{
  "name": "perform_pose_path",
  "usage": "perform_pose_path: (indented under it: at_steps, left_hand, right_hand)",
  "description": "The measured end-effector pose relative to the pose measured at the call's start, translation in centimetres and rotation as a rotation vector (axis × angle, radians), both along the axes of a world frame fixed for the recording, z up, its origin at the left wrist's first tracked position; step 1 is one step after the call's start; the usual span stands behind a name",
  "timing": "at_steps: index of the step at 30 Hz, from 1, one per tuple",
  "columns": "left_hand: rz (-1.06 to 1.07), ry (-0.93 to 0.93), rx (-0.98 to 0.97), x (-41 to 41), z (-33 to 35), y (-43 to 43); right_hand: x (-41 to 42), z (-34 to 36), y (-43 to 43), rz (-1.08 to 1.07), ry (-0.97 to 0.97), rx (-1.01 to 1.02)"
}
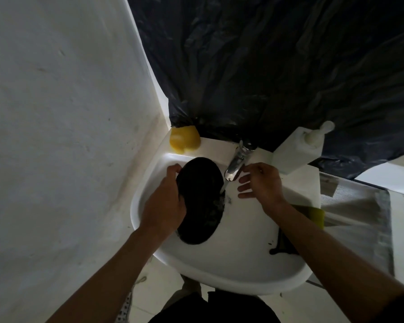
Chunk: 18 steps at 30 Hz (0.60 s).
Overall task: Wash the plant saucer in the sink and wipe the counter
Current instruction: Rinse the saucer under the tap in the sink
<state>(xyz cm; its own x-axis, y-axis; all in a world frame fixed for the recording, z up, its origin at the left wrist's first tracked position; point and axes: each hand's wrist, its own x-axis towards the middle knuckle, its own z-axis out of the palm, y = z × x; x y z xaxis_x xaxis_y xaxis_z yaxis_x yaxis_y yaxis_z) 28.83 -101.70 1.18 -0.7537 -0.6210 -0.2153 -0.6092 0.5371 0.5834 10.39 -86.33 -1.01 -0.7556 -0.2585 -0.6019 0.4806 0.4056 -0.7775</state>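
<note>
Rinsing the plant saucer [203,183] under the tap [237,163], we grip its rim with left hand [163,203] fingers, right hand [261,183] fingers spread and empty; washing seems barely begun, wiping undone.

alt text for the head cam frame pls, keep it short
Seen from above, a person's left hand holds a black plant saucer in a white sink next to the faucet, while the open right hand hovers beside the spout. A yellow sponge and a white soap dispenser sit on the back ledge.
</note>
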Motion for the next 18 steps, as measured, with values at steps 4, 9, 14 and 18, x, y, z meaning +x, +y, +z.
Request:
perform_pose_path:
  at_steps: [4, 9, 14, 18]
  left_hand:
    - [-0.057, -0.120, -0.188, -0.8, 1.3, 0.4]
    - [-0.120, -0.198, -0.331, -1.5, 2.8, 0.9]
    - [-0.170, -0.242, -0.432, -2.1, 3.5, 1.2]
    - [-0.195, -0.246, -0.468, -1.9, 3.2, 1.1]
  right_hand:
    - [0.2, 1.4, -0.6, -0.126, 0.078, 0.020]
    - [0.3, 3.5, -1.1, -0.186, 0.134, -0.067]
    - [0.1, 6.1, -2.4, -0.187, 0.105, -0.135]
    - [-0.2, 6.8, -3.2, -0.230, 0.054, -0.159]
